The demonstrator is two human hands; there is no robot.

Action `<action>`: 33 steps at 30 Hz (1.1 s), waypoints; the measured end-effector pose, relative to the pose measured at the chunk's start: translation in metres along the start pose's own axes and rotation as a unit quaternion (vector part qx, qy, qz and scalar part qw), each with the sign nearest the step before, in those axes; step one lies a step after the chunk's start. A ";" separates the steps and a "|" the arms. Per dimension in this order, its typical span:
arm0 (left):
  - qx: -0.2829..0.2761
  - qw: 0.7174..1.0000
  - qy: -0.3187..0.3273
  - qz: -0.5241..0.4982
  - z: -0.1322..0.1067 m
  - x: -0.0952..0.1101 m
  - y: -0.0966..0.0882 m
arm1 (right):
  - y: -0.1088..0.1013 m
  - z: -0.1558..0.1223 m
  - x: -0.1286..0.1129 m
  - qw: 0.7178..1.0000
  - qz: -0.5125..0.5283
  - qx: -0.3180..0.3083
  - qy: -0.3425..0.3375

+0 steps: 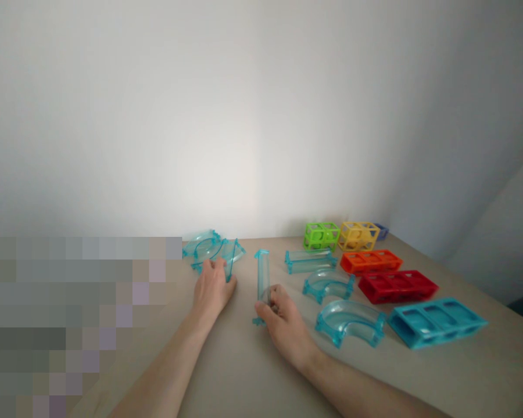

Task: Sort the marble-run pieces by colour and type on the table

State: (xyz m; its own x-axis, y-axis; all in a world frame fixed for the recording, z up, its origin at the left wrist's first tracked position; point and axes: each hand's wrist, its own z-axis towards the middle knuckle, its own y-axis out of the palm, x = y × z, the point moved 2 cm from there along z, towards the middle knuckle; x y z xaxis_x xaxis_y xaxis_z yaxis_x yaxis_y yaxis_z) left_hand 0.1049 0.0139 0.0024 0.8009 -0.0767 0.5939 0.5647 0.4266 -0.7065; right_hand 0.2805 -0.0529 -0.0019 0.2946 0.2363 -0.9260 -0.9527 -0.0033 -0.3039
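Observation:
My left hand (211, 288) rests on the beige table (244, 371), its fingers closed on the near edge of a clear blue curved track piece (213, 248) that lies among a small cluster of such pieces. My right hand (283, 319) grips the near end of a straight clear blue track piece (262, 273) that lies pointing away from me. Both forearms reach in from the bottom edge.
Right of my hands lie another straight clear track (309, 260) and two curved ones (329, 284) (351, 321). Further right are orange (370, 261), red (396, 285) and teal (438, 321) frame blocks, with green (321, 235) and yellow (358, 234) cubes by the white wall. A blurred area covers the left.

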 end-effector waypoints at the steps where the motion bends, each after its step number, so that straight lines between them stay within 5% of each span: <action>1: -0.002 1.000 -0.012 -0.025 0.000 -0.001 0.000 | 0.000 0.000 0.000 1.000 0.000 -0.003 0.001; 6: -0.020 0.989 -0.056 -0.136 0.008 -0.003 0.000 | 0.000 0.000 -0.001 1.000 -0.004 -0.013 0.003; 10: -0.026 0.953 -0.125 -0.276 0.015 -0.006 0.001 | -0.001 0.000 -0.001 1.000 -0.008 -0.019 0.002; 16: -0.061 0.812 -0.254 -0.523 0.012 0.005 0.005 | -0.001 0.001 0.002 1.000 -0.006 -0.025 0.014; 20: -0.092 0.722 -0.275 -0.628 0.010 0.013 0.001 | 0.000 0.001 0.002 1.000 0.003 -0.022 0.022; 24: -0.116 0.663 -0.286 -0.682 0.009 0.013 -0.002 | 0.000 0.001 0.002 1.000 0.010 -0.020 0.015; 28: -0.138 0.632 -0.296 -0.703 0.007 0.010 -0.004 | -0.001 0.000 0.000 1.000 0.002 -0.018 0.008; 33: -0.182 0.636 -0.288 -0.693 0.003 0.015 -0.004 | -0.001 0.000 -0.002 1.000 -0.005 -0.021 0.007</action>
State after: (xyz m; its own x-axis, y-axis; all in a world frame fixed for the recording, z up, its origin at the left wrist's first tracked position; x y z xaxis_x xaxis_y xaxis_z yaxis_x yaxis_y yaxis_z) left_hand 0.1136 0.0139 0.0156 -0.6624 0.2350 0.7113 0.7408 0.0647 0.6686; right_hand 0.2806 -0.0533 -0.0001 0.3053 0.2220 -0.9260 -0.9458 -0.0425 -0.3220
